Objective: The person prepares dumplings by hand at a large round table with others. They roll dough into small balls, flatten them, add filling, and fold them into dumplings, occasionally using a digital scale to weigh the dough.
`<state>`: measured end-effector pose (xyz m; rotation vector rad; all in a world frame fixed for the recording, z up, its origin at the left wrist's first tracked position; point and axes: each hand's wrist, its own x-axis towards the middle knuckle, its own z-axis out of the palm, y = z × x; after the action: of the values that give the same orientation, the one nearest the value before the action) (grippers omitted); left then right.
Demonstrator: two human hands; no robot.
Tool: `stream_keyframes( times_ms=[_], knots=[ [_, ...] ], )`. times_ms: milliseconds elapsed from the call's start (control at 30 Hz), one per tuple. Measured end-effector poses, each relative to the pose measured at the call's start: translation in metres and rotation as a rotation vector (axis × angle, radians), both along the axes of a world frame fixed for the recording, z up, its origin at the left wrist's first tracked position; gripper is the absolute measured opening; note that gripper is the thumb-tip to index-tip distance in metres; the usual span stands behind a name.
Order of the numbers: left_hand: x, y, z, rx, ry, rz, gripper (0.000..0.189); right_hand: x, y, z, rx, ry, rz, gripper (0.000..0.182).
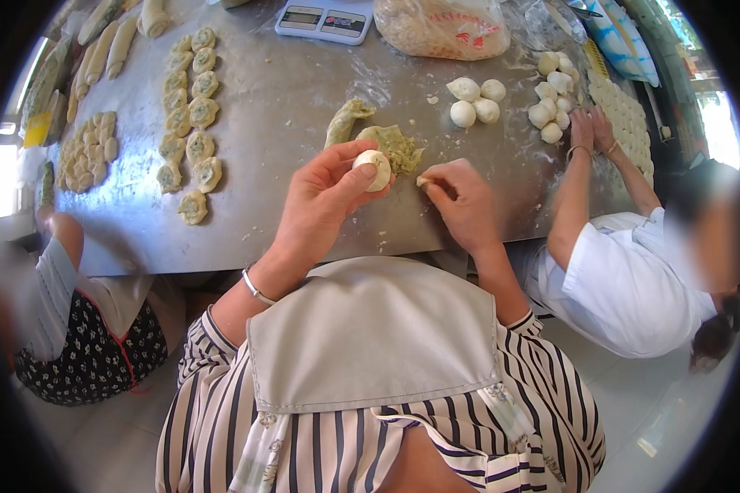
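Observation:
Between the thumb and fingers of my left hand (330,200) is a round white dough ball (373,169), its surface creased near the top. To the right, my right hand (459,200) pinches a small dough scrap (422,181) between thumb and fingertips, apart from the ball. Just beyond my left hand lies a crumbly greenish mass, seemingly filling (400,148), partly hidden by the fingers. A curved greenish dough piece (345,120) lies beside it. Farther right, a cluster of white dough balls (476,103) sits on the metal table (271,123).
Two columns of green-filled dough pieces (200,114) stand left, with small dough pieces (88,151) and dough rolls (120,49) beyond. A digital scale (325,21) and plastic bag (444,28) lie at the back. A co-worker's hands (591,129) touch dough right; another person (92,320) is left.

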<state>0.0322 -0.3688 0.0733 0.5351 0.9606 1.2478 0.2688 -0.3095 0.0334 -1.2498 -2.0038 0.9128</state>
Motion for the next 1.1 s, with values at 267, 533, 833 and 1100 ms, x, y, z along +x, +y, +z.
stream_keyframes(
  times_ms=[267, 533, 833, 1100],
  knots=[
    [0.008, -0.002, 0.013, 0.095, 0.334, -0.097, 0.052, -0.037, -0.01, 0.066, 0.019, 0.137, 0.059, 0.02],
    [0.003, 0.002, 0.011, 0.11, 0.177, -0.08, 0.046, -0.041, -0.008, 0.075, 0.264, 0.116, 0.199, 0.051],
    [0.012, 0.004, 0.031, -0.002, -0.171, -0.167, 0.052, -0.057, 0.017, 0.035, 0.589, -0.013, 0.386, 0.051],
    [0.018, 0.009, 0.024, 0.076, -0.015, -0.146, 0.05, -0.065, 0.014, 0.05, 0.156, 0.358, 0.273, 0.02]
  ],
)
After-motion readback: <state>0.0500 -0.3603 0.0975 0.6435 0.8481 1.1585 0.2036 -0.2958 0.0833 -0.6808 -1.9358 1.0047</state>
